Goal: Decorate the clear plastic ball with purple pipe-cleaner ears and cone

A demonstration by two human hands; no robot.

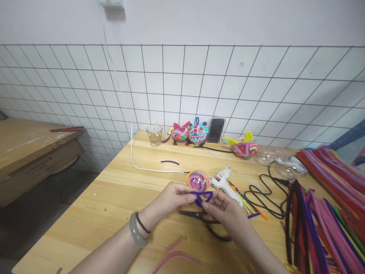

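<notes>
well in from the bench's (pixel 108 194) left edge, left hand (pixel 175 196) and right hand (pixel 225 209) both pinch a bent purple pipe cleaner (pixel 203 193), lying crosswise between their fingertips.

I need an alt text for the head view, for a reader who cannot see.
A left hand and right hand hold a bent purple strip over a wooden table, near a striped ball, white glue gun and black scissors. Colourful strips lie at right.

Soft, bright light comes from up high. A white box (pixel 111 3) shades the wall (pixel 182 23) below. The clear ball (pixel 198 180) shines. The purple loop (pixel 205 193) looks fuzzy, the sides look stretched, and tiny squares hide something dark (pixel 216 130).
</notes>
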